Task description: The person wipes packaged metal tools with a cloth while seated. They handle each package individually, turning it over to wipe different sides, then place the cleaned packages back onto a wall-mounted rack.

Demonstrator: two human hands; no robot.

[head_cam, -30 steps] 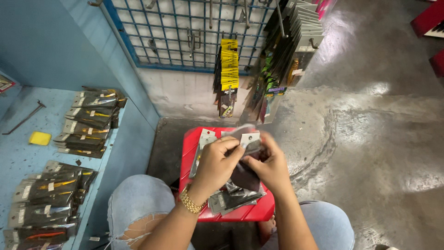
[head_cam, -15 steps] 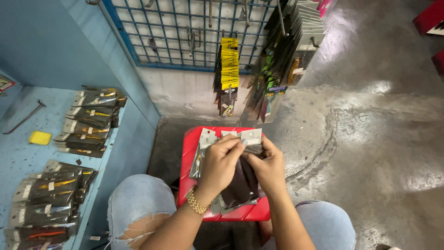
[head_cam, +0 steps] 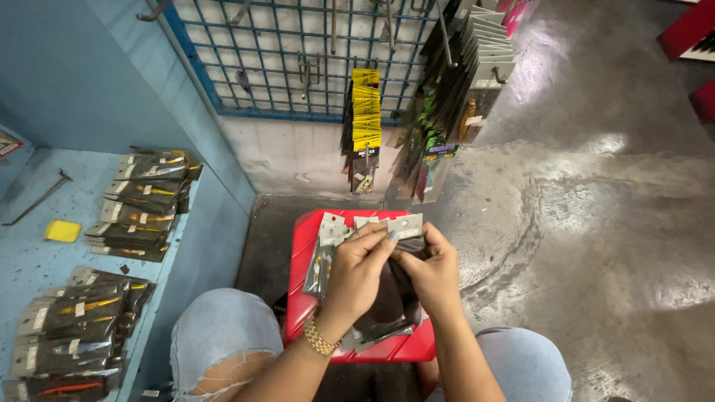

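Both hands meet over a red stool (head_cam: pixel 298 279) at the centre of the head view, just past the knees in pale torn jeans. The left hand (head_cam: pixel 356 277), with a gold chain bracelet (head_cam: pixel 319 339) at its wrist, closes its grip on a fan of flat packets (head_cam: pixel 376 286): dark plastic sleeves with grey card tops punched for hanging. Its fingers curl over the upper edge of the stack, and the thumb presses the front. The right hand (head_cam: pixel 430 272) is closed on the same stack from the 3 o'clock side, its fingertips pinching the topmost grey card near where it meets the left hand's fingers. The packets sit between the two hands, above the stool's seat, and their lower ends splay toward 6 o'clock; whether those ends touch the seat cannot be told.

At 9 o'clock from the hands, a blue bench (head_cam: pixel 45 253) carries two heaps of similar dark packets (head_cam: pixel 141 205), one farther off and one nearer at 8 o'clock. A small yellow block (head_cam: pixel 62 231) and a thin metal rod (head_cam: pixel 33 201) lie on it farther left. At 12 o'clock a blue wire grid (head_cam: pixel 298 52) stands on the wall with hooks, and yellow-topped packets (head_cam: pixel 364 112) hang from it. At 1 o'clock more carded packets hang in a thick row (head_cam: pixel 462 74). The floor (head_cam: pixel 596 223) toward 3 o'clock is grey, glossy concrete.
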